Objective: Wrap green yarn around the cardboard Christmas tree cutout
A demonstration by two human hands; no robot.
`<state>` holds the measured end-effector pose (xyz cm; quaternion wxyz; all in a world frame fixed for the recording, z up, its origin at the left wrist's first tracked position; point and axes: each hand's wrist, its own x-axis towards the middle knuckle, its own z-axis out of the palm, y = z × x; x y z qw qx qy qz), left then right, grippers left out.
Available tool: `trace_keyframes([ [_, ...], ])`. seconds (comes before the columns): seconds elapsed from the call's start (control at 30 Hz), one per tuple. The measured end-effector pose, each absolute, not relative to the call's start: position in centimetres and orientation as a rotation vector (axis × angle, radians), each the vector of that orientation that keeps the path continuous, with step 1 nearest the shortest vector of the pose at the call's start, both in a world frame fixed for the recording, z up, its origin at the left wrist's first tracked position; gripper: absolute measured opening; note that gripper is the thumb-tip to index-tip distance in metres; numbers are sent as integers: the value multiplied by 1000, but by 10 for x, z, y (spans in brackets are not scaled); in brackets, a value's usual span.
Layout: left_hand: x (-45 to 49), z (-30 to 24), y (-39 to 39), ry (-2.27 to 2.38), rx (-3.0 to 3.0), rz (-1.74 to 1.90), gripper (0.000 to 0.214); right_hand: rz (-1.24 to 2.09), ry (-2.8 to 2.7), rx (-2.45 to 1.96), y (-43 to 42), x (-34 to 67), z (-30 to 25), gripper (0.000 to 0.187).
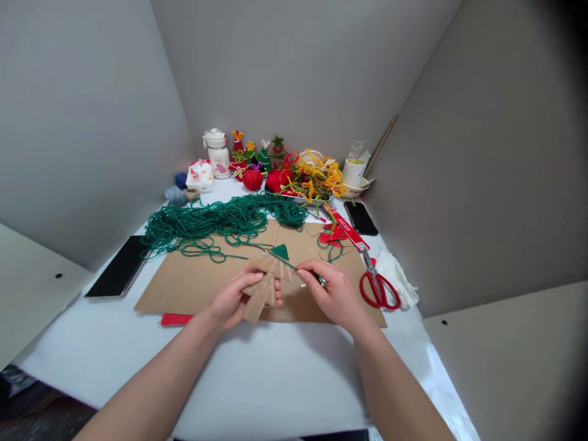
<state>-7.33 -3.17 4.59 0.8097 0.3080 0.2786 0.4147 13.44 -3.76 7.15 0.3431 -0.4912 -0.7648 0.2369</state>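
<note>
My left hand [239,297] is closed on a tree-shaped cardboard cutout [263,293], its stem end pointing down toward me. Green yarn [279,252] is wrapped over the cutout's far tip. Between thumb and fingertips, my right hand [328,288] pinches a strand of green yarn [290,265] drawn off the wrapped part. Beyond both hands a loose heap of green yarn [215,217] spreads over the back of a flat cardboard sheet [193,285]. One strand runs from that heap toward the cutout.
Red-handled scissors [380,289] and a crumpled white tissue [397,278] lie at the right. A black phone [361,218] and a dark tablet [118,266] flank the sheet. Along the back stand a white bottle [218,154], small yarn trees [264,156] and tangled yellow yarn [321,177].
</note>
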Motion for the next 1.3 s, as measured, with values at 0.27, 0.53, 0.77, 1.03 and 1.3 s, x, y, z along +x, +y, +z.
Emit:
trace_keyframes([
  [0.27, -81, 41, -32, 428, 617, 779, 22, 987, -1888, -1206, -36, 140, 75, 22],
  [0.53, -83, 28, -36, 273, 591, 467, 30, 1168, -2096, -1028, -33, 143, 74, 14],
  [0.77, -82, 31, -36, 300, 609, 278, 33, 1056, -2185, -1020, -32, 142, 77, 10],
  [1.03, -79, 30, -35, 375, 634, 78, 29, 906, -2326, -933, -34, 142, 73, 6],
  [1.3, -78, 35, -34, 537, 774, 74, 20, 726, -2428, -913, -33, 141, 68, 8],
])
